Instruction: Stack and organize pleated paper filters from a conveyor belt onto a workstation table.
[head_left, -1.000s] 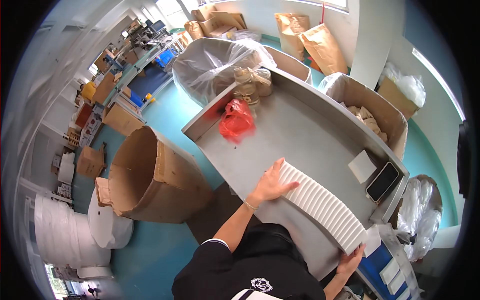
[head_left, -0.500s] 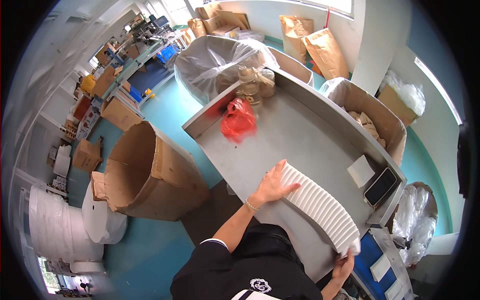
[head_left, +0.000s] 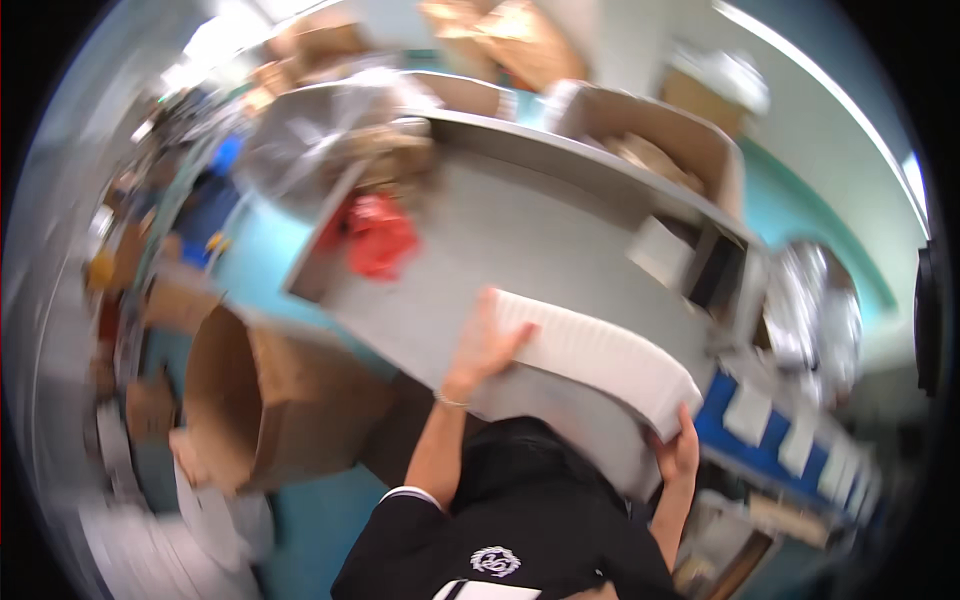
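Note:
A long, curved row of white flat pieces (head_left: 595, 355), pressed together side by side, lies along the near part of the grey metal table (head_left: 520, 215). My left hand (head_left: 485, 345) is at its left end, palm against the end and thumb over the near edge. At the right end, my right hand (head_left: 680, 450) has its fingers around the last pieces. Between them the two hands hold the row. Motion blur hides what exactly the pieces are.
A red plastic bag (head_left: 380, 238) and blurred brown containers (head_left: 395, 155) sit at the table's far left. On its right lie a white sheet (head_left: 662, 250) and a dark phone (head_left: 715, 268). A tall cardboard drum (head_left: 310, 400) stands left; a blue conveyor-like surface (head_left: 735, 410) with white pieces is right.
The view has swung, so the table appears shifted left and up. My right hand has come up with the row's right end, nearer the blue surface. Both hands stay on the row.

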